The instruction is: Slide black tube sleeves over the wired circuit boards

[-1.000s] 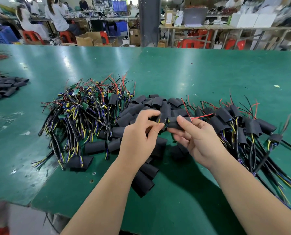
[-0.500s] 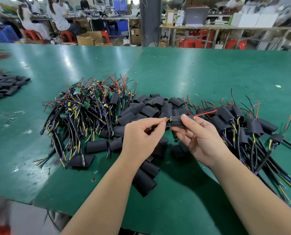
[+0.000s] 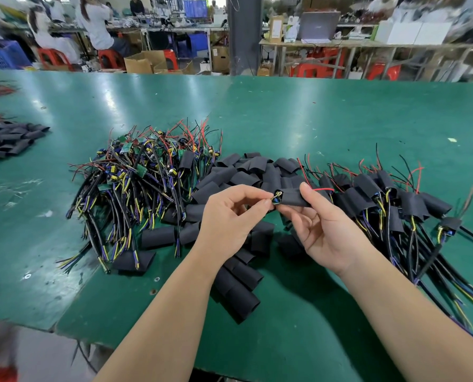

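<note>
Black sleeve [image 3: 292, 198]: held crosswise above the tabletop [image 3: 312, 119], between both hands.
Circuit board [image 3: 277, 197]: its wired end pokes from the sleeve's left mouth; a red wire [image 3: 323, 189] leaves the right mouth.
Left hand [image 3: 227, 219]: fingers pinched on that wired end.
Right hand [image 3: 326, 230]: thumb and fingers clamped on the sleeve.
Loose sleeves [image 3: 246, 172]: heaped beneath and behind the held sleeve.
Bare boards [image 3: 141, 172]: piled to its left.
Sleeved boards [image 3: 381, 197]: piled to its right.

Boards [image 3: 147, 175] left, sleeves [image 3: 246, 172] middle — sleeved boards [image 3: 367, 188] right
</note>
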`<state>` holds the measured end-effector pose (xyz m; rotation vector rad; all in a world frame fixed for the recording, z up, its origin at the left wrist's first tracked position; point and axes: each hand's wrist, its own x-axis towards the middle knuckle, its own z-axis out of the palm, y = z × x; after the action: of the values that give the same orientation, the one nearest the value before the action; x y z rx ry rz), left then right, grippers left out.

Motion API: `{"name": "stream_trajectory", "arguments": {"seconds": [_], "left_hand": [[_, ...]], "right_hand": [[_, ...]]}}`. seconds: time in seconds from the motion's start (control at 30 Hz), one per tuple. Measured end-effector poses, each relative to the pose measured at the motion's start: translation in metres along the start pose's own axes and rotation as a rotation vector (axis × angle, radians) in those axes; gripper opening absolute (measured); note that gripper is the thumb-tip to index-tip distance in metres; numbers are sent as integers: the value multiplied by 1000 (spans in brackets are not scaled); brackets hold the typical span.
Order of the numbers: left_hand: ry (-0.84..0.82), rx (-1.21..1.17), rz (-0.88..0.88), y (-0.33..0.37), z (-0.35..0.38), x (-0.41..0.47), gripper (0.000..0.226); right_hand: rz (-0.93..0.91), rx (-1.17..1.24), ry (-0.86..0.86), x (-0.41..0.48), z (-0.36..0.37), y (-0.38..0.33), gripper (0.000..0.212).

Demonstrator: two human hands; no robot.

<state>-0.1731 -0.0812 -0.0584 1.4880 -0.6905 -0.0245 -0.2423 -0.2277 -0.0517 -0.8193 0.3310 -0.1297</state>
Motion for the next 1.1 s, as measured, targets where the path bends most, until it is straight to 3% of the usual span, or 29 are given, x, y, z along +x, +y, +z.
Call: {"name": "stream_trajectory", "arguments": {"seconds": [0.17, 0.3, 0.5, 0.6, 0.67, 0.73, 0.8, 0.87, 0.93, 0.97, 1.03, 1.1], "left_hand": [[-11, 102, 19, -6, -5, 1, 20], [24, 242, 9, -11, -6, -1, 23], [2, 476, 87, -15, -6, -4, 41], [-2, 468, 77, -15, -5, -4, 39], [7, 451, 107, -10, -4, -6, 36], [92, 397, 162, -4, -6, -6, 33], [241, 385, 187, 0, -17, -3, 28], [426, 598, 157, -4, -33, 2, 20], [545, 887, -32, -13, -49, 6, 24], [550, 975, -156, -16, -54, 7, 33], [516, 1057, -315, -19, -58, 6, 47], [486, 1061, -394, -21, -59, 5, 52]], "right_hand": [[-161, -190, -56, -1, 0, 1, 11], [-281, -350, -55, -2, -2, 3, 34], [-334, -539, -26, -3, -2, 8, 36], [-312, -485, -20, -4, 2, 9, 48], [-251, -290, -39, -5, 7, 7, 50], [-223, -55, -6, -6, 9, -5, 39], [-276, 81, 72, -10, 3, -29, 12], [-395, 87, 159, -14, -9, -52, 9], [-555, -60, 280, -18, -22, -67, 11], [-654, -267, 408, -20, -29, -72, 11], [-773, -909, 709, -18, -40, -77, 11], [-757, -1334, 844, -17, -47, -76, 24]]}}
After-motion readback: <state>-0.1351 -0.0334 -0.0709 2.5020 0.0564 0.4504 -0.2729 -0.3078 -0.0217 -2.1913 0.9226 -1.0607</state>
